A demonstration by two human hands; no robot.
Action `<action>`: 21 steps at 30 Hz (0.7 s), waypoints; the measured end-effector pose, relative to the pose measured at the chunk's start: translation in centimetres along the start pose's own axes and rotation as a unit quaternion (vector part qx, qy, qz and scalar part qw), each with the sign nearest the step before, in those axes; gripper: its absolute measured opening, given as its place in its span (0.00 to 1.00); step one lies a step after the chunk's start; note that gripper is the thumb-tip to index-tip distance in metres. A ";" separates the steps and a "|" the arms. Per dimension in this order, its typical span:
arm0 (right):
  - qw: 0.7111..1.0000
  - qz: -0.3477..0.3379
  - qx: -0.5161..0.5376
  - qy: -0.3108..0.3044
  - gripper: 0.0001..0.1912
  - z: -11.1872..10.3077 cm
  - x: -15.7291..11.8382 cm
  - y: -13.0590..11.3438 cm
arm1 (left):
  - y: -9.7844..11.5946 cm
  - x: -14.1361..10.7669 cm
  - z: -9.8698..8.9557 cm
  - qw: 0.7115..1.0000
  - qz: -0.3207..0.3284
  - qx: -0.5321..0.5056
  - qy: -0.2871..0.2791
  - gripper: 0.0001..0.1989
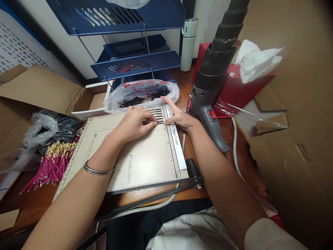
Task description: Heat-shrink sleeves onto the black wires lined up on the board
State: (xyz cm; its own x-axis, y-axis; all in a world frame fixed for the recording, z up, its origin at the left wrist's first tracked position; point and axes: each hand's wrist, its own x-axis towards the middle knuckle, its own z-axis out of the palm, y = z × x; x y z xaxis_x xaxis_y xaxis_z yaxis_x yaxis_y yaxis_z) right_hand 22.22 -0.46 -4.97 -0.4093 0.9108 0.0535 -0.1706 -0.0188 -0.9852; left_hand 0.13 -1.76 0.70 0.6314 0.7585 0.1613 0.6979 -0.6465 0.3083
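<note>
Head: paper cutter (pixel 145 149) on wooden desk (pixel 185 82)

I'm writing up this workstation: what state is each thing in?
Left hand: fingers curled at the black strips
Right hand: thumb and forefinger spread
Black strips: lying side by side
Paper cutter: lying flat
Flask: upright, lidded
Grey power tool: barrel upward, switch position unclear
Cardboard box: open
Plastic bag: holding dark pieces
Red box: tissue sticking out

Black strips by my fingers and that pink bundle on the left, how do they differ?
The black strips look dark; the pink bundle is magenta with gold-coloured tips. The strips lie roughly parallel on the paper cutter; the bundle splays loosely beside it. Both comprise several thin pieces.
</note>
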 end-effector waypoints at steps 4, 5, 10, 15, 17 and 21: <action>1.000 0.015 -0.006 0.004 0.65 0.2 -0.1 -0.3 | -0.1 0.0 0.0 1.000 0.000 -0.002 0.000 0.11; 1.000 0.018 -0.008 0.005 0.64 0.2 -0.1 -0.3 | -0.1 0.0 0.0 1.000 0.001 -0.002 -0.001 0.11; 1.000 0.021 0.000 0.005 0.64 0.0 0.1 -0.1 | 0.0 -0.1 -0.1 1.000 0.003 0.000 -0.001 0.11; 1.000 0.017 -0.001 0.008 0.62 0.2 0.2 -0.3 | 0.0 0.1 -0.1 1.000 -0.003 0.004 -0.004 0.12; 1.000 0.020 0.005 0.000 0.64 0.3 0.2 -0.5 | 0.0 0.1 -0.1 1.000 -0.004 0.006 -0.003 0.12; 1.000 0.020 -0.003 -0.003 0.64 0.3 0.2 -0.5 | -0.2 0.1 -0.1 1.000 0.000 0.006 0.001 0.14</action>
State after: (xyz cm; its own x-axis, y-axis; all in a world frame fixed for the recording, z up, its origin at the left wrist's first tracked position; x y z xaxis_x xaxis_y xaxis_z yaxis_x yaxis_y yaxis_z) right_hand 21.96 -0.36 -4.37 -0.4217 0.9066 0.0161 -0.1489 -0.0517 -0.9875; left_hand 0.01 -1.54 0.70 0.6303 0.7589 0.1636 0.7022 -0.6472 0.2969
